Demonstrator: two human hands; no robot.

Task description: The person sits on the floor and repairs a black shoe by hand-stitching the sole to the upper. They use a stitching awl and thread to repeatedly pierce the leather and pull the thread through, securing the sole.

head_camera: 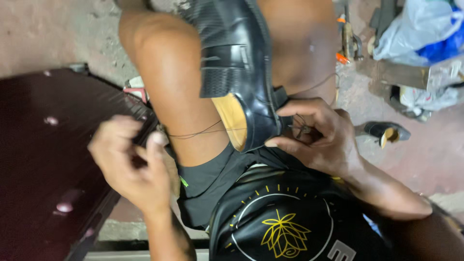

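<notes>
A black leather shoe (237, 63) with a tan insole is clamped between my bare knees, heel toward me. My right hand (314, 133) presses its thumb and fingers against the shoe's heel edge and pinches a small metal tool, likely a needle or awl. A thin dark thread (198, 133) runs from the shoe across my left thigh to my left hand (128, 162), whose fingers are closed on the thread's end, pulling it taut to the left.
A dark maroon board (43, 159) lies at my left. On the concrete floor at right lie a small black shoe part (386, 131), metal tools (349, 41), and plastic bags (425, 29).
</notes>
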